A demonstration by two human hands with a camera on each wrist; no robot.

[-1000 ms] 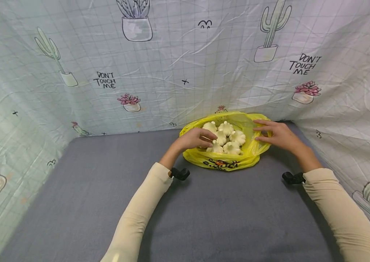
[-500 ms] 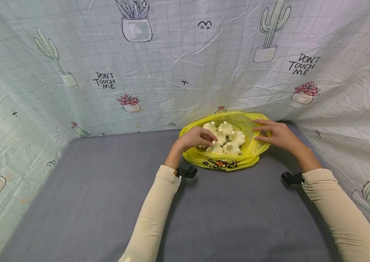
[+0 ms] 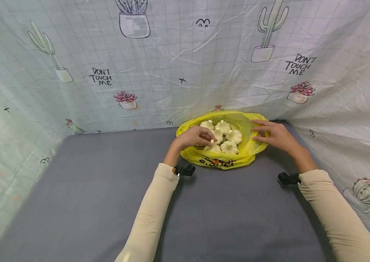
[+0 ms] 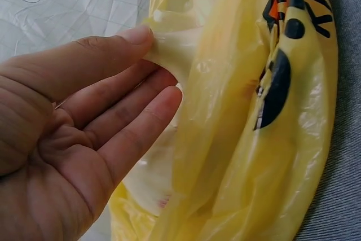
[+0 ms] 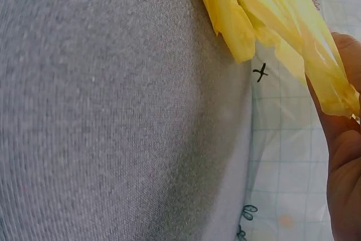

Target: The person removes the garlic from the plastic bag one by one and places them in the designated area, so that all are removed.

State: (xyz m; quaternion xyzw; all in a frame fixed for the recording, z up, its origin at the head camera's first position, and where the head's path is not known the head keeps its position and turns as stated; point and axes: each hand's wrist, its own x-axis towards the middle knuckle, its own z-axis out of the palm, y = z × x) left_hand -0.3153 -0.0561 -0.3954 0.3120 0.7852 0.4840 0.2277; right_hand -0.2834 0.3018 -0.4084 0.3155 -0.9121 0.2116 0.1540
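A yellow plastic bag (image 3: 219,162) with dark print lies with its mouth spread wide, holding several pale, scalloped pattypan squashes (image 3: 234,136). My left hand (image 3: 192,137) reaches over the bag's left rim and pinches the stem end of the front-left pattypan squash (image 3: 212,147). In the left wrist view, thumb and fingers of the left hand (image 4: 67,122) meet at that pale stem (image 4: 163,46); the bag's side hides most of the squash. At the bag's right rim, my right hand (image 3: 278,136) holds the yellow plastic (image 5: 330,77) between thumb and fingers.
The bag rests on a grey cloth-covered table (image 3: 106,196), close to its back edge. A white patterned curtain (image 3: 159,65) hangs behind the table and along both sides. A black camera band sits on each wrist.
My left forearm has swung rightward and the left fingers have closed in on the front-left squash's stem. My right hand keeps its place on the rim. The head view has shifted slightly.
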